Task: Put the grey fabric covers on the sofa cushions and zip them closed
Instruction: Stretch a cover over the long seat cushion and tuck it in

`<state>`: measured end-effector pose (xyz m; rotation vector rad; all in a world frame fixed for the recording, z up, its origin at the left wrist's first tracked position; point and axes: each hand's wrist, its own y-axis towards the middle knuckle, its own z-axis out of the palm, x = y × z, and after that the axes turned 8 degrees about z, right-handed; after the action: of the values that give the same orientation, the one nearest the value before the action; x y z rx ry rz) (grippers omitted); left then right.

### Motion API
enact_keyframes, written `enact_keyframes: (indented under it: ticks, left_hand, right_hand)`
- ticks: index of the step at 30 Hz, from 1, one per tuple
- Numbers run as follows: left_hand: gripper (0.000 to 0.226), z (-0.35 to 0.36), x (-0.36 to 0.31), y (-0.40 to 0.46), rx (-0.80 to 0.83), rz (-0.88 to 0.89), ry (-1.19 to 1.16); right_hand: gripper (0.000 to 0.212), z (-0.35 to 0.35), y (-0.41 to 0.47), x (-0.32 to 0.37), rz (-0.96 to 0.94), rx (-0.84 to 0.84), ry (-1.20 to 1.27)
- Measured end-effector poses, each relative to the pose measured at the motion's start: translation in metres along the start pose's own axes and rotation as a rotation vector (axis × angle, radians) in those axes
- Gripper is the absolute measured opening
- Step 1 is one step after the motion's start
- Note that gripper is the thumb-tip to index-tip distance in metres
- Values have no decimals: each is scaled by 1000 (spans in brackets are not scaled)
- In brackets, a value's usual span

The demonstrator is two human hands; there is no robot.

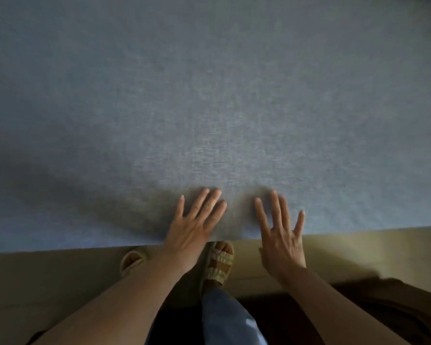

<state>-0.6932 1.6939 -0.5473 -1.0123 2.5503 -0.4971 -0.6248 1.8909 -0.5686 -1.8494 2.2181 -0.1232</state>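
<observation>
A large cushion in a grey fabric cover [209, 95] fills the upper two thirds of the head view, its near edge running across the frame just above my feet. My left hand [194, 225] lies flat on the cover near that edge, fingers straight and spread. My right hand [281, 235] is flat beside it, fingers spread, its palm over the edge. Neither hand holds anything. No zip shows on the visible surface.
Below the cushion's edge is a pale beige floor [47, 282]. My sandalled feet [219, 262] stand close to the edge. A dark brown object [396, 307] lies at the lower right.
</observation>
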Motion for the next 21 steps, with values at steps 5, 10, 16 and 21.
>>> enact_keyframes:
  ticks: [5, 10, 16, 21]
  left_hand:
    - [128, 19, -12, 27, -88, -52, 95]
    - [144, 28, -6, 32, -138, -16, 152]
    - [141, 14, 5, 60, -214, -35, 174]
    - [141, -4, 29, 88, -240, -57, 190]
  right_hand:
    - [123, 18, 27, -37, 9, -60, -2]
    - [133, 31, 31, -36, 20, -99, 26]
    - [136, 24, 66, -44, 33, -96, 24]
    - [134, 14, 108, -42, 46, -54, 17]
